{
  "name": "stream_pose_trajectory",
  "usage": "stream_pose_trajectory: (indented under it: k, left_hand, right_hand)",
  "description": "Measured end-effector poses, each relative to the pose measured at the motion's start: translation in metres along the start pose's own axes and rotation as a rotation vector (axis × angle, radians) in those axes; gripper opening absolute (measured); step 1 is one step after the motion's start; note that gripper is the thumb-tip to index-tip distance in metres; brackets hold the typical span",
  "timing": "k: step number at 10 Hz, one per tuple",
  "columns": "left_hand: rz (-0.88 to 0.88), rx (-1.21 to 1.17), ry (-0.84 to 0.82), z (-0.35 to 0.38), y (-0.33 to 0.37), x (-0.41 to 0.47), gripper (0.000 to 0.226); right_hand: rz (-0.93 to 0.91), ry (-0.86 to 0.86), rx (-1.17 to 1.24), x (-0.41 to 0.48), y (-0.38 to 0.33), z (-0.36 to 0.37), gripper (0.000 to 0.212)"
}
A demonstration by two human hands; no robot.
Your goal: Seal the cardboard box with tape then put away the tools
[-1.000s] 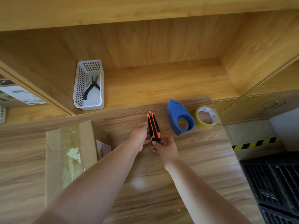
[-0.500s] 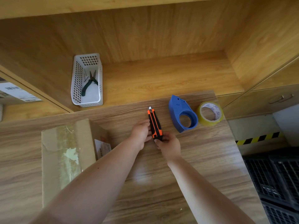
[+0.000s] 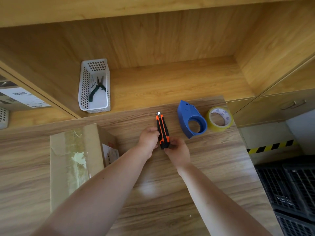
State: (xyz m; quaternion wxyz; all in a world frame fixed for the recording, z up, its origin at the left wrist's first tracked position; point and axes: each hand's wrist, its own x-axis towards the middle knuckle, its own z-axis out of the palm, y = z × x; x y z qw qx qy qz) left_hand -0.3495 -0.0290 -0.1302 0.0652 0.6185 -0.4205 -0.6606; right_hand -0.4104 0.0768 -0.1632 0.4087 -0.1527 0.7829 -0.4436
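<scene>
Here, both hands hold the orange-black utility knife (image 3: 162, 132) near the table's (image 3: 213, 167) far edge: left hand (image 3: 149, 139) fingers curled against its side, right hand (image 3: 178, 153) pinching its butt. Cardboard box (image 3: 75, 160) sits toward the left edge; blue dispenser (image 3: 190, 119) and tape roll (image 3: 219, 119) at the far right corner.

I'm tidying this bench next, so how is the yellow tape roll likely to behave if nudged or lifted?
The tape roll lies flat on its side on the table, so a nudge would probably slide it, not roll it. It looks like a hollow ring, likely light and stiff. It sits near the table's right edge, so a push could send it off.
</scene>
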Motion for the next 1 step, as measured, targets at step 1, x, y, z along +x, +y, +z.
stream_pose_trajectory:
  k: [1]
  left_hand:
    - [0.01, 0.026, 0.031, -0.0023, -0.001, 0.0001, 0.034]
  right_hand:
    - [0.004, -0.002, 0.005, -0.0003, -0.0019, -0.0008, 0.039]
